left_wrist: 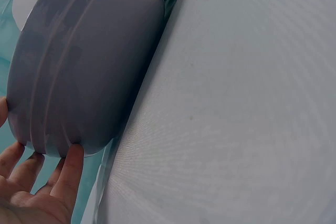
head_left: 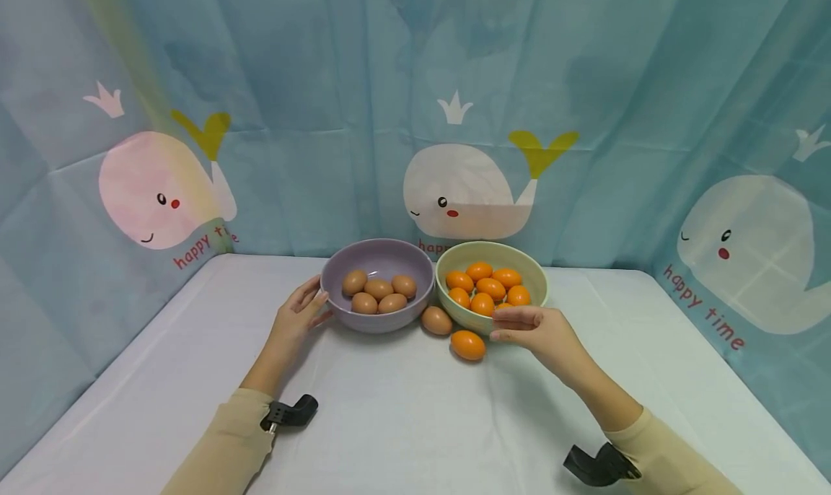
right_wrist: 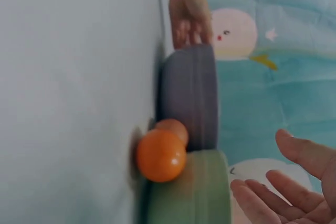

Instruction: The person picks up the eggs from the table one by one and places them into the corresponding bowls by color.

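My left hand [head_left: 300, 314] touches the left side of a purple bowl [head_left: 376, 323] with its fingertips. In the left wrist view the fingers [left_wrist: 72, 174] reach up to the bowl's outer wall, spread and fairly straight. Several brown eggs [head_left: 379, 288] lie inside that bowl. My right hand [head_left: 535, 329] is held in front of a light green bowl [head_left: 542, 282], fingers extended and nothing in them. Shiny orange egg-shaped things [head_left: 490, 288] fill the green bowl; the hand hides part of its front. One brown egg [head_left: 436, 321] and one orange egg-shaped thing [head_left: 467, 345] lie on the table before the bowls.
The two bowls stand side by side near the back edge of the white-covered table [head_left: 402, 423]. A blue curtain [head_left: 311, 192] with whale prints hangs behind and at both sides. Black wrist mounts [head_left: 290, 413] are strapped over the beige sleeves.
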